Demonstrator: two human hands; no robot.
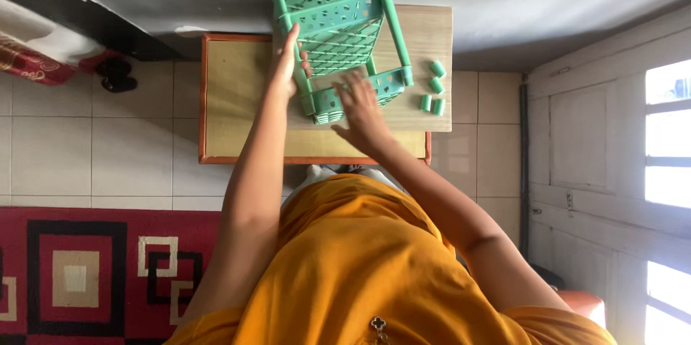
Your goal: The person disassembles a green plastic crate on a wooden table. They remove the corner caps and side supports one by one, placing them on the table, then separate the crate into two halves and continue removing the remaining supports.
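Roughly centred on a light wooden board (425, 35) laid over a framed mat (230, 100), a green plastic lattice rack (338, 21) lies on its side, long axis running away from the person, its near end at the board's front; lying flat likely keeps it steady for handling. Left hand (286, 64) wraps the near left corner post, fingers closed on it, apparently bracing; right hand (360, 111) presses open-fingered against the near end panel, not clasping. Four small green caps (434, 86) sit just right of the rack.
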